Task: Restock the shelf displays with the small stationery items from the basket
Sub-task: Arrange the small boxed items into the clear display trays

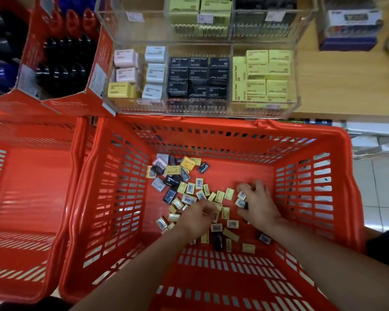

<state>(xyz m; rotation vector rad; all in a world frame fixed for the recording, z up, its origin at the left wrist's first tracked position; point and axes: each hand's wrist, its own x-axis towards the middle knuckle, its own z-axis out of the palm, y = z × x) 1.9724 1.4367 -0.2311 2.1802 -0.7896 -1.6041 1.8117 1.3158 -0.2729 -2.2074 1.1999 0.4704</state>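
Both hands are reaching down into the red basket point(337, 140) that is filling the lower centre of the frame. Left hand point(197, 217) is sitting just below the middle, fingers curled down onto the scattered small boxes point(213, 196), pinching at one or more of them; which one exactly is too blurred to tell. Right hand point(257, 204) is lying a little to the right and slightly higher, fingers bent around a few small pale and dark boxes point(241, 199) at its left side.

Loose boxes are lying across the basket floor, yellow, black and pale grey ones mixed, many showing barcode labels. A denser heap point(171, 170) is lying toward the upper left of the basket floor, apart from the hands; a few strays are sitting lower down, between the two forearms.

A second red basket point(27, 198) is standing at the left edge, touching the first one side by side.

Along the top centre of the frame a clear acrylic display point(298, 63) is standing on a wooden shelf point(346, 86), divided into compartments. Its near row is holding pink, yellow and pale blue boxes point(154, 70) on the left, black boxes point(198, 75) in the middle and light yellow boxes point(265, 72) on the right. At upper left a red carton point(99, 70) is holding dark and red rounded items. A blue packaged item point(350, 28) is sitting at upper right, blurred.
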